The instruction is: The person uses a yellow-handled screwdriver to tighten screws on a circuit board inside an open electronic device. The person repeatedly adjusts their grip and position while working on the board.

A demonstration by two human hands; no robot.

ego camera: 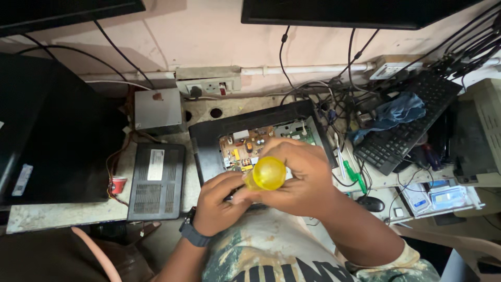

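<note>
Right hand [302, 177]: closed around the yellow screwdriver handle [267, 173], held upright close to the chest.
Left hand [216, 203]: fingers curled, pinching low on the tool.
Progress: opened black casing [206, 141] already shows its circuit board [245, 149]; whether screws are left I cannot tell.
Table [62, 211]: cluttered, grey box [156, 180], keyboard [404, 122].
Room: pink wall [198, 36], cables, hanging monitors.

Single view only, from a head-worn camera. It looks steeply down and forward over the wearer's chest onto the workbench [62, 214], close above it. The far wall [209, 42] fills the top of frame, with the lower edges of two monitors [355, 13] cut off. No second view overlaps.
</note>
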